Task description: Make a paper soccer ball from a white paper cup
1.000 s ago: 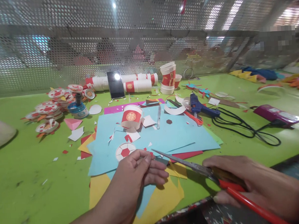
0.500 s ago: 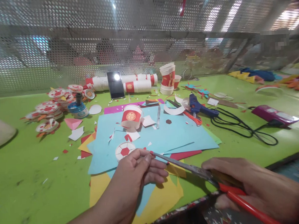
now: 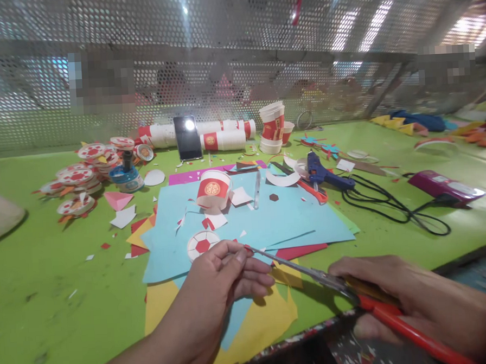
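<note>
Between the thumb and forefinger of my left hand (image 3: pixel 227 275) is a small red piece of paper (image 3: pixel 247 248), mostly hidden by the fingertips. My right hand (image 3: pixel 404 298) grips red-handled scissors (image 3: pixel 313 276), whose blade tips reach that red piece. Just behind my left hand lies a white paper disc (image 3: pixel 201 245) with a red hexagon at its centre and black lines. A red and white paper cup (image 3: pixel 214 190) stands on light blue paper sheets (image 3: pixel 294 217) farther back. Yellow paper (image 3: pixel 267 327) shows below my left hand.
Stacked paper cups (image 3: pixel 224 140) lie behind a phone (image 3: pixel 187 138). Decorated discs (image 3: pixel 77 177) and an ink bottle (image 3: pixel 127 178) are at left. A blue glue gun (image 3: pixel 328 177), its black cord (image 3: pixel 391 212) and a purple box (image 3: pixel 447 186) are at right. The table edge (image 3: pixel 467 257) runs along the right front.
The scissors' red handles have shifted slightly with my right hand, and the blades look closer together. My left hand stays almost still with the red piece.
</note>
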`<state>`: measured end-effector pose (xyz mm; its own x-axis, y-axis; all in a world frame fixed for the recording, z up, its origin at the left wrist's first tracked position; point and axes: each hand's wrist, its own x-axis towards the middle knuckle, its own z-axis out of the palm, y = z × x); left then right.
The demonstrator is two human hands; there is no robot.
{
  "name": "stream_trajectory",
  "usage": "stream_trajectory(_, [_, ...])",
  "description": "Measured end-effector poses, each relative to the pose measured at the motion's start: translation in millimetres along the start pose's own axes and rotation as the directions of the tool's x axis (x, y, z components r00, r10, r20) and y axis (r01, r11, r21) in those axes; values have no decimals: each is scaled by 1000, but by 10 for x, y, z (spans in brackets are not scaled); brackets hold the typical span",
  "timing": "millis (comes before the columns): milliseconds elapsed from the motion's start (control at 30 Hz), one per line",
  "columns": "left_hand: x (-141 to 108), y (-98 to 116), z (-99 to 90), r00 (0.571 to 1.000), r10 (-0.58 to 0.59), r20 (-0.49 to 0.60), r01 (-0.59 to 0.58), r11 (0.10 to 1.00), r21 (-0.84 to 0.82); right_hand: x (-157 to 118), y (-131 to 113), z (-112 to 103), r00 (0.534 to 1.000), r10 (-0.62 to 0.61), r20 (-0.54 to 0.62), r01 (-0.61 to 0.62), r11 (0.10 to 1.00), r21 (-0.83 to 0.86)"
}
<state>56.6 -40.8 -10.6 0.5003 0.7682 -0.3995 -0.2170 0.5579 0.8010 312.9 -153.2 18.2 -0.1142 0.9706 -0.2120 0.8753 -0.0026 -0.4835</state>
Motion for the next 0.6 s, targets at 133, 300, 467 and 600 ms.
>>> stream_trajectory(133, [0,-13,-12,1000,8,15,-8,1000,-12,6,15,-9,999,-24,-22,24,1000,7])
stream_trajectory(300, [-10,-14,-12,1000,12,25,-11,1000,-10,39,-34,-33,1000,-5,4,5,1000,-2])
stream_trajectory(467, [-24,-1,-3,1000,14,26,-13,1000,-5,53,-53,-66,999,5,53,-5,1000,12])
stream_trajectory(600, [-12,8,0,1000,11,22,-11,1000,-11,51,-54,-73,996,33,85,-36,999,34])
